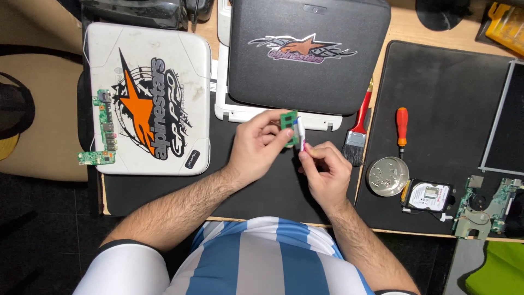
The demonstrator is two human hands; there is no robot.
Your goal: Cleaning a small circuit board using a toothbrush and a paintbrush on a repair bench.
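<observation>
My left hand (pixel 255 146) pinches a small green memory module (pixel 289 124) upright over the black mat, just in front of the dark grey laptop (pixel 308 52). My right hand (pixel 326 170) grips a small white eraser-like stick (pixel 300 131) and presses its tip against the edge of the module. Both hands meet near the middle of the desk.
A white laptop with an orange star sticker (pixel 148 98) lies at left, a green circuit strip (pixel 102 128) beside it. At right: a red-handled brush (pixel 358 131), an orange screwdriver (pixel 402 128), a metal screw dish (pixel 387 176), a hard drive (pixel 428 196), a motherboard (pixel 486 207).
</observation>
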